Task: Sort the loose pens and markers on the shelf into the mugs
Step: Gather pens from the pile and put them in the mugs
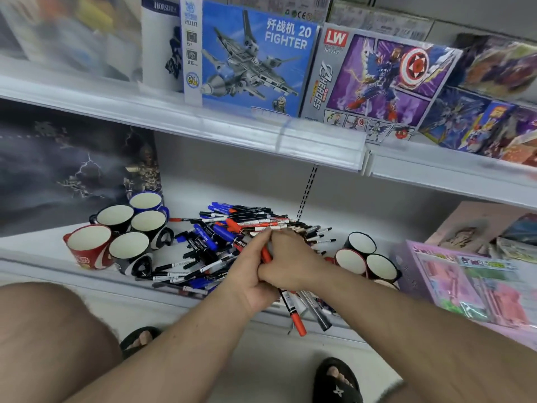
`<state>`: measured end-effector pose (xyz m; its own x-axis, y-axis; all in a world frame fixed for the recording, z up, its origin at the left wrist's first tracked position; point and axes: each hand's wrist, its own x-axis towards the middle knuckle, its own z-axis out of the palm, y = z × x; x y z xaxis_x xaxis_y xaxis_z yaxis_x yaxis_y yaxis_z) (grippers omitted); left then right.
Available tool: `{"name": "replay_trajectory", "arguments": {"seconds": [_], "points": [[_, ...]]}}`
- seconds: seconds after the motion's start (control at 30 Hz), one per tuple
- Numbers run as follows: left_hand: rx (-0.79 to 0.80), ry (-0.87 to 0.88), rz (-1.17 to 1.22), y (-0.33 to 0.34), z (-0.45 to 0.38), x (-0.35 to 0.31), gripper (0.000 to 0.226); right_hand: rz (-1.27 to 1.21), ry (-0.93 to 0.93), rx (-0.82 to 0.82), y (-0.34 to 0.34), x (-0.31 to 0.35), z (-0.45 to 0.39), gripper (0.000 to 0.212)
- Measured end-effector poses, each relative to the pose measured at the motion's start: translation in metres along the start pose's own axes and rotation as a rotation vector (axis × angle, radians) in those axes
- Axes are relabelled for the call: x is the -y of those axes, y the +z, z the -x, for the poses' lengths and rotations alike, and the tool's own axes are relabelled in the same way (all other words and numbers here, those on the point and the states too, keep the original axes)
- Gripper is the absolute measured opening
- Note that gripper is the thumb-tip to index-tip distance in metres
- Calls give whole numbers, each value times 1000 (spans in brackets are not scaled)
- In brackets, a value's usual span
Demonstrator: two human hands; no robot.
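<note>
Both hands meet over the pile of pens and markers on the shelf: the left hand grips a bundle of markers, and the right hand pinches into it. The mugs look empty, so sorting seems barely begun

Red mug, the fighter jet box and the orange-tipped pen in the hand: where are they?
red mug (87, 254): head view, on its outer red wall.
fighter jet box (255, 59): head view, on the blue front by the plane.
orange-tipped pen (299, 324): head view, on its orange end below the hands.
</note>
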<state>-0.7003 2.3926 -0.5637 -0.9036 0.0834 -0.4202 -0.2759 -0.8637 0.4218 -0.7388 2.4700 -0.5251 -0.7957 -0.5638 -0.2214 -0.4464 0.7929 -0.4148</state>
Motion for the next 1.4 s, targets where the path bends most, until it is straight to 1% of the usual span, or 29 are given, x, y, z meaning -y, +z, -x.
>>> {"name": "replay_trajectory", "arguments": {"seconds": [0.07,0.1,0.13,0.17,0.2,0.23,0.27,0.33,0.37,0.47,0.53,0.6,0.63,0.73,0.83,0.97,1.03,1.13,1.23,1.3,1.37,1.4], "points": [[71,1,34,3,10,-1,37,133,34,19,-2,6,6,30],[73,-4,66,2,13,0,41,140,44,49,-2,8,8,36],[66,-1,98,3,15,0,44,131,34,77,-3,10,10,46],[53,6,111,3,17,0,45,134,20,92,-4,10,11,62],[41,21,106,3,17,0,46,153,-6,84,-3,9,12,76],[35,38,90,2,16,0,45,184,-32,58,-1,8,13,85],[24,51,80,1,14,-1,44,214,-55,22,1,6,13,88],[24,67,78,0,10,-1,45,248,-86,-59,6,1,12,83],[15,63,76,0,8,-1,47,237,-81,-97,8,0,10,77],[-10,82,94,4,3,2,52,188,-3,-233,8,-3,2,60],[-64,147,85,5,-2,5,45,184,44,-326,6,-6,-1,51],[-96,198,67,5,-6,9,33,162,64,-418,5,-7,-2,46],[-116,210,51,6,-8,10,30,148,67,-460,7,-7,-3,43],[-187,244,-14,7,-12,10,35,86,98,-526,8,-6,-8,37],[-230,262,-38,7,-19,11,47,68,144,-483,8,-12,-17,38],[-310,217,-24,6,-31,18,55,-71,182,-347,3,-30,-25,41],[-338,206,-24,5,-41,24,50,-120,227,-314,2,-38,-27,40],[-396,190,-19,5,-55,33,37,-183,271,-322,-1,-50,-30,39],[-508,225,-35,2,-66,39,42,-377,275,-346,-14,-61,-30,31],[-541,258,-38,1,-70,39,45,-490,258,-365,-27,-64,-22,27],[-544,268,-24,2,-72,35,40,-423,197,-314,-36,-66,-8,23],[-540,264,-28,5,-71,32,33,-350,162,-245,-38,-67,1,23]]}}
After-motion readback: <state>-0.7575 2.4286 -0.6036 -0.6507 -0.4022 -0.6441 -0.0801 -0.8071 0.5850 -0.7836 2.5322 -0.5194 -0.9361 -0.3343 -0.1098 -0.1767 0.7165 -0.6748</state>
